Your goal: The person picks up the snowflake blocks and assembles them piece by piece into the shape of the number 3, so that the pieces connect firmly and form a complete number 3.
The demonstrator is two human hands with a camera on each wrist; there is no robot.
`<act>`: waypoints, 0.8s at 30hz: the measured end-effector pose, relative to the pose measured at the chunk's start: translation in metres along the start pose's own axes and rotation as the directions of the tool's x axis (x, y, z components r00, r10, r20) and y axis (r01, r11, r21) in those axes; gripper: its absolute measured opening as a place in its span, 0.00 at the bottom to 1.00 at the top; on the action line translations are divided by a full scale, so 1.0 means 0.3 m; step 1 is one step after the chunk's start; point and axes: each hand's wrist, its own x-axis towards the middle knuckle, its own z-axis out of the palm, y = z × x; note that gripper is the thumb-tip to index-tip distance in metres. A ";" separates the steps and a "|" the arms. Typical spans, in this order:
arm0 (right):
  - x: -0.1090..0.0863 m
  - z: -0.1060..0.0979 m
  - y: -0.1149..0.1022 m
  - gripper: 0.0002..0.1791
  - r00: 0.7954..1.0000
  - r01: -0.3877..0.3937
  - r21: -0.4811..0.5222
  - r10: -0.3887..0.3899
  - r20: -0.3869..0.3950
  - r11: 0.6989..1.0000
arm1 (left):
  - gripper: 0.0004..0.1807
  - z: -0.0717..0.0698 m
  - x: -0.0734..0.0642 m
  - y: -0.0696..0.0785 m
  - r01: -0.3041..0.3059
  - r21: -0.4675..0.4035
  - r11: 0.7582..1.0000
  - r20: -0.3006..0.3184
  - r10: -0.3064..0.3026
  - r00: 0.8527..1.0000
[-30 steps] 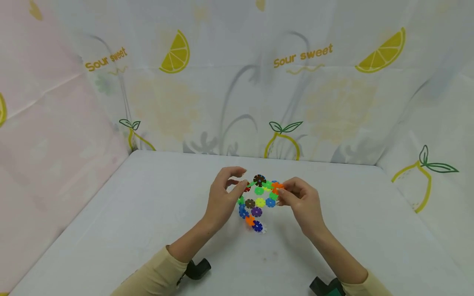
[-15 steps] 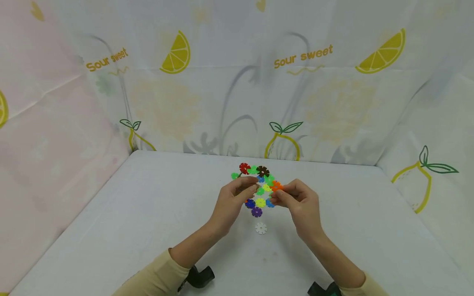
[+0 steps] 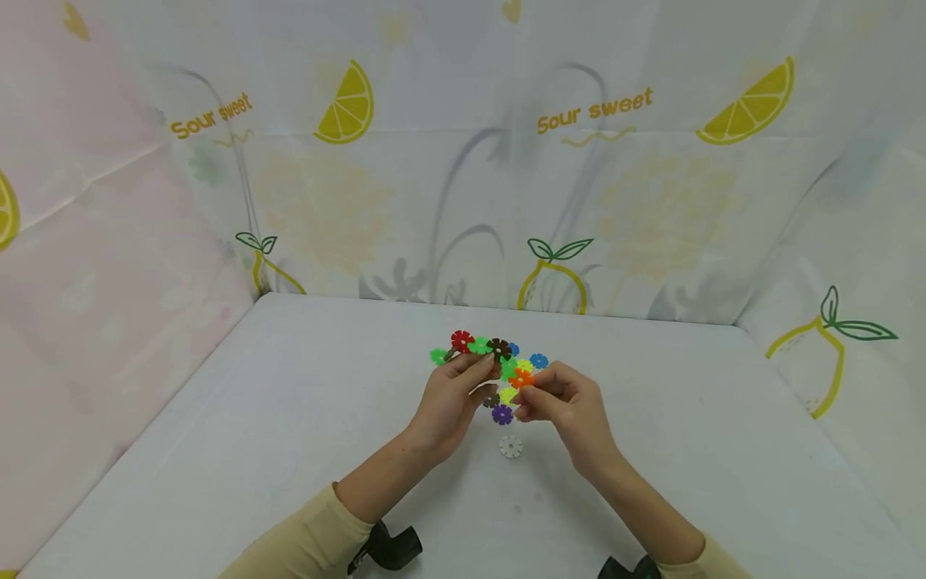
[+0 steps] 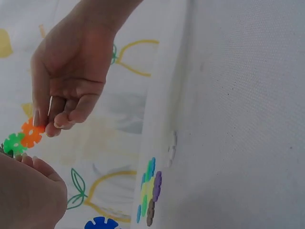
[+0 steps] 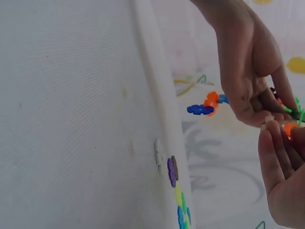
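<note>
My left hand (image 3: 450,408) pinches a linked chain of notched plastic snowflake discs, close to a brown disc (image 3: 498,349). A red disc (image 3: 462,341) and a green disc (image 3: 479,345) of the chain show above that hand. Between the thumb and fingers of my right hand (image 3: 575,408) is an orange disc (image 4: 31,132). It sits edge to edge with a green disc (image 4: 14,143) at the chain's near end. The chain's other end, with a dark blue disc (image 5: 200,109), hangs behind my left hand, hidden in the head view.
Loose discs lie on the white table (image 3: 289,418) under the hands, among them a purple disc (image 3: 502,415), a blue disc (image 3: 538,361) and a white disc (image 3: 510,446) nearer me. A black curved object (image 3: 394,548) is by the left forearm. Printed cloth hangs behind.
My left hand has shifted its hold along the chain, whose hanging part has swung from below to the far left. My right hand has brought the orange disc leftward, close to the left fingers.
</note>
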 end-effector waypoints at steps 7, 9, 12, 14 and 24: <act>0.007 -0.009 0.008 0.10 0.995 0.017 -0.103 -0.007 0.101 0.995 | 0.14 -0.012 0.011 -0.006 -0.044 0.059 0.997 -0.052 0.047 0.998; 0.010 -0.017 0.013 0.09 0.995 0.023 -0.127 -0.010 0.104 0.992 | 0.14 -0.016 0.015 -0.007 -0.046 0.062 0.997 -0.062 0.050 0.997; 0.019 -0.031 0.021 0.07 0.996 0.025 -0.181 -0.009 0.088 0.983 | 0.15 -0.022 0.021 -0.009 -0.046 0.075 0.996 -0.062 0.051 0.997; 0.026 -0.040 0.026 0.06 0.997 0.022 -0.256 -0.004 0.071 0.966 | 0.16 -0.024 0.022 -0.011 -0.045 0.086 0.995 -0.061 0.051 0.997; 0.054 -0.068 0.052 0.12 0.995 -0.002 -0.641 0.068 0.077 0.768 | 0.13 -0.027 0.016 -0.012 -0.064 0.114 0.991 0.004 0.063 0.998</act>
